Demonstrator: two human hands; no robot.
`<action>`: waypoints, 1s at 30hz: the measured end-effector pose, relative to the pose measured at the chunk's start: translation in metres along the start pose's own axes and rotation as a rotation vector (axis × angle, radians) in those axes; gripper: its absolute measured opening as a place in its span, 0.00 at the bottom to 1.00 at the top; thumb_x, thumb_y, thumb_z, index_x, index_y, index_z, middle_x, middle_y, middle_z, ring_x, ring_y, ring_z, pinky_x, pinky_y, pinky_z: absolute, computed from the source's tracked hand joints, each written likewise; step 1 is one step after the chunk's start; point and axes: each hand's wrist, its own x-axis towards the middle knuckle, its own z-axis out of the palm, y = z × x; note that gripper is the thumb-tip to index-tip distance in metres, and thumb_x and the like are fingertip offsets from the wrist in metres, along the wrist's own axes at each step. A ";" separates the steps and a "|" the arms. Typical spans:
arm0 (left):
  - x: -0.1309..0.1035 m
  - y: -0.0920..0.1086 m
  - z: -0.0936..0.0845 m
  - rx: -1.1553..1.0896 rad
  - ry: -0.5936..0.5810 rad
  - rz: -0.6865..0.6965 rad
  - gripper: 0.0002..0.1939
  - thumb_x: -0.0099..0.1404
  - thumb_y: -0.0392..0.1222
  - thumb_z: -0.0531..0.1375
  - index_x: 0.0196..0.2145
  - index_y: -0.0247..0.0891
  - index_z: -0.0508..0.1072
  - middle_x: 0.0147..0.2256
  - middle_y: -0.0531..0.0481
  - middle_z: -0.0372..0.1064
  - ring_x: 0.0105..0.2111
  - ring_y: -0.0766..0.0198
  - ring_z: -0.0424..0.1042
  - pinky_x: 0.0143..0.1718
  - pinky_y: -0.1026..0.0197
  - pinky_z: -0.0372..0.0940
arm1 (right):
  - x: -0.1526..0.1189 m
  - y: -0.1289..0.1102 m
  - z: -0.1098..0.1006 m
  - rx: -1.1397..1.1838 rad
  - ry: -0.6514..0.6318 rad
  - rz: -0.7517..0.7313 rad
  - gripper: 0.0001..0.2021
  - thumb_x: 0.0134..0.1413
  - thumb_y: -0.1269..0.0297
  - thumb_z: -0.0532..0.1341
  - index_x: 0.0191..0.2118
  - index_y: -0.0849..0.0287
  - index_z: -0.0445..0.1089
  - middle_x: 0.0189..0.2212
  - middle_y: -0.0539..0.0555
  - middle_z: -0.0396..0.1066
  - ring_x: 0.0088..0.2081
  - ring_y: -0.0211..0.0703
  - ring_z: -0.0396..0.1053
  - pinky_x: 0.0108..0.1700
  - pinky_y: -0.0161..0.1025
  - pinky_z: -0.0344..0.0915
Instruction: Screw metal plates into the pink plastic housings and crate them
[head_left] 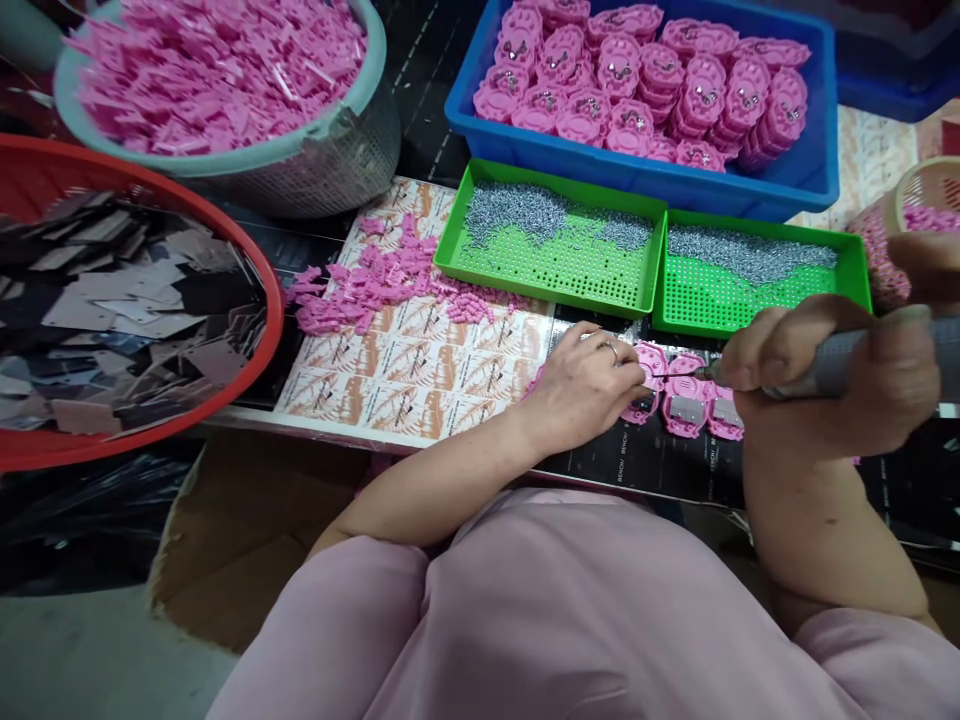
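Note:
My right hand (pixel 847 390) is wrapped round a grey electric screwdriver (pixel 825 362), whose narrow tip points left over a row of pink plastic cases (pixel 684 392). Grey flat plates (pixel 686 412) lie in the lower halves of these cases. My left hand (pixel 589 385), with a ring on one finger, is at the left end of the row. Its bent fingers are closed together on the leftmost pink case (pixel 649 355), which they partly cover. Small screws (pixel 525 208) fill part of a green tray (pixel 555 285) just beyond the hands.
A second green tray (pixel 757 312) of screws adjoins the first. Behind stands a blue bin (pixel 637 180) of stacked pink cases. Loose pink parts (pixel 375 275) lie at left, near a grey-green basket (pixel 337 160) of pink pieces and a red basket (pixel 270 300) of flat plates.

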 end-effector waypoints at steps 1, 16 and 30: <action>0.000 0.000 0.000 0.006 0.028 -0.016 0.11 0.70 0.45 0.56 0.40 0.39 0.77 0.42 0.49 0.74 0.43 0.60 0.71 0.52 0.52 0.58 | 0.000 -0.003 -0.001 0.044 -0.025 -0.042 0.09 0.54 0.53 0.61 0.34 0.51 0.72 0.12 0.43 0.56 0.11 0.34 0.56 0.12 0.33 0.56; 0.002 0.004 0.007 -0.076 0.053 -0.012 0.09 0.66 0.43 0.61 0.30 0.37 0.76 0.40 0.51 0.75 0.42 0.61 0.69 0.47 0.56 0.58 | -0.017 -0.013 0.016 0.124 -0.076 -0.087 0.09 0.57 0.60 0.60 0.44 0.50 0.71 0.15 0.43 0.59 0.13 0.35 0.57 0.13 0.35 0.57; 0.000 0.001 0.007 0.026 -0.194 -0.041 0.23 0.63 0.53 0.63 0.50 0.37 0.72 0.58 0.44 0.65 0.60 0.47 0.60 0.60 0.38 0.46 | -0.010 0.020 0.025 0.000 0.085 -0.117 0.08 0.54 0.61 0.62 0.41 0.46 0.68 0.12 0.40 0.55 0.10 0.35 0.52 0.12 0.37 0.54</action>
